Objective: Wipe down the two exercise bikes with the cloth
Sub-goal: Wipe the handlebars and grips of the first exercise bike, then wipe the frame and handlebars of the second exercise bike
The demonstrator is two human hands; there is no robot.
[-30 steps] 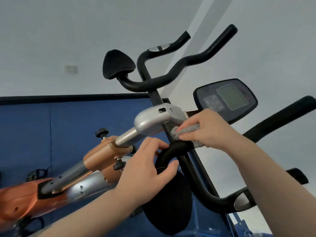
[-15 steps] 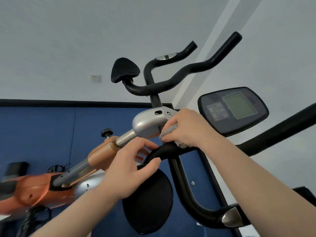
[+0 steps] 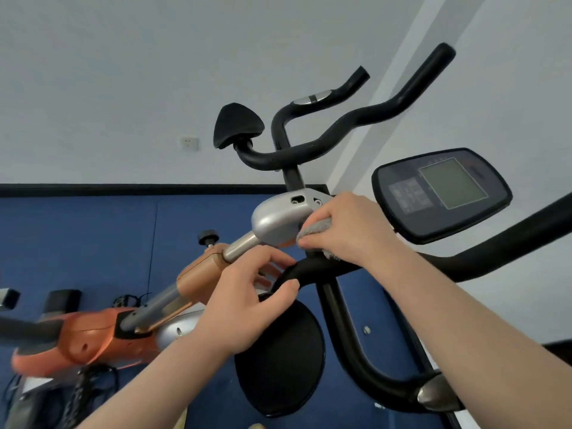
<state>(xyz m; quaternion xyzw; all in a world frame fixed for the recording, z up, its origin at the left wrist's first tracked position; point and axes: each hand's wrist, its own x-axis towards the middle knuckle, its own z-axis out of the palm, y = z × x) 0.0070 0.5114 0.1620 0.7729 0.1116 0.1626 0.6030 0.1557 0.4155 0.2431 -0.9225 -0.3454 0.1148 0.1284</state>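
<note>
The room has pale grey-white walls [image 3: 123,72] with one wall socket [image 3: 189,143]; below a black band lies blue padded flooring [image 3: 93,243].

Two exercise bikes show: a black near bike [image 3: 346,329] with one display console [image 3: 441,193], and an orange-and-silver far bike [image 3: 93,332] behind it. Two round black pads are visible: one [image 3: 238,125] on the far handlebar, one [image 3: 278,360] below the hands.

One grey cloth [image 3: 312,232] sits bunched in the right hand [image 3: 349,230], whose grip is curled tightly round it, pressing it at the stem of the near handlebar [image 3: 483,258]. Just below and left of that grip, the left hand [image 3: 244,301] holds the curved end of the bar between thumb and fingers.
</note>
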